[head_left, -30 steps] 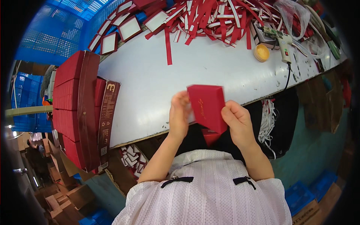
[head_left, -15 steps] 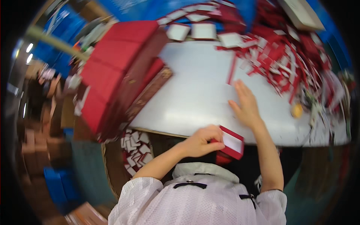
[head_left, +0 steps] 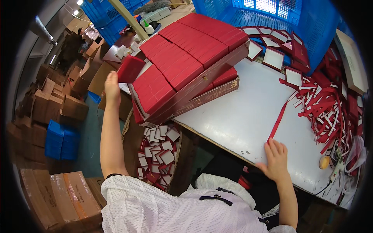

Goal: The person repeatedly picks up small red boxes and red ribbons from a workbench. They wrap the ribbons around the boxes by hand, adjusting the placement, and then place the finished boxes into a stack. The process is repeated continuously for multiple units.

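Observation:
My left hand point(head_left: 112, 88) is raised at the left side, its fingers against the edge of a small red box point(head_left: 130, 69); the thumb is hidden. That box leans at the left end of a tray packed with rows of red boxes point(head_left: 182, 40). My right hand point(head_left: 276, 160) lies low over the table's front edge, fingers stretched and thumb apart. Its fingertips touch the near end of a narrow red strip point(head_left: 278, 121), which runs back to a tangled pile of red and white strips point(head_left: 324, 112).
The pale tabletop point(head_left: 221, 116) carries several open red-and-white box parts point(head_left: 273, 58) before a blue crate point(head_left: 318, 39). Below the tray, a carton holds many small box pieces point(head_left: 159, 155). Brown cartons point(head_left: 66, 194) and blue crates point(head_left: 62, 139) stand at left.
My left hand has carried the red box from the table's front edge up to the tray's left end. More of the red strip now shows stretched out at my right fingertips. The view has turned left.

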Motion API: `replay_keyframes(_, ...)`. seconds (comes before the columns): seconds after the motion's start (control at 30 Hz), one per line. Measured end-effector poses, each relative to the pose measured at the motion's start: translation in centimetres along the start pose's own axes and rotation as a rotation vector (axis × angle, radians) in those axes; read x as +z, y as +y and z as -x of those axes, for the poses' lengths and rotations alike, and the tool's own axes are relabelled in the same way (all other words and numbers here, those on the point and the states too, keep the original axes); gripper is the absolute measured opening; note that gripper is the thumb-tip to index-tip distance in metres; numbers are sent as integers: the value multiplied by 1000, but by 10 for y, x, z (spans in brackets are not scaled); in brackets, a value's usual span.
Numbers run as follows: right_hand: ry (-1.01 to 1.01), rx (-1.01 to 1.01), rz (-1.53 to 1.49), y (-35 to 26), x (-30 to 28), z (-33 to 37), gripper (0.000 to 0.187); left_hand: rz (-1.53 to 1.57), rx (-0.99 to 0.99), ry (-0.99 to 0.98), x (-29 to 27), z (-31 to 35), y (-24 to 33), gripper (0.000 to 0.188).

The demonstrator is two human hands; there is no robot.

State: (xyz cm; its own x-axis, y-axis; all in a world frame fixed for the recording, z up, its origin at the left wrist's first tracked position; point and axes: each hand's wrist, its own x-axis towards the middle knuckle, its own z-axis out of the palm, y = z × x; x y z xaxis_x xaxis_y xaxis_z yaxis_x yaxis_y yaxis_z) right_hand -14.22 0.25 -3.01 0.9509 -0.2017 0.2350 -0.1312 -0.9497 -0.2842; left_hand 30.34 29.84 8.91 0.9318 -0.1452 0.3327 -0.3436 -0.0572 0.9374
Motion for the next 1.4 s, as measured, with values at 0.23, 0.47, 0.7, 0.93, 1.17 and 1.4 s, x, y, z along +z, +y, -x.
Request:
replay_keyframes(0.23,235,-145,-50,-15,25,34,27,-163,-175,-495,31,-11,-23,28)
replay_keyframes(0.47,309,593,-1155,-47,4,23,11,-552,688,-234,103,57,52,13)
replay_keyframes(0.7,482,412,-1185,-65,-54,11,30,161,74,-1477,214,258,95,7)
replay_keyframes(0.93,619,438,-613,-56,-66,46,28,339,-49,-1519,253,313,90,6)
replay_keyframes(1.17,807,253,203,-43,-69,55,23,370,-140,-1381,263,336,90,5)
replay_keyframes(1.4,694,265,186,-38,-65,68,17,62,596,-1374,270,336,96,3)
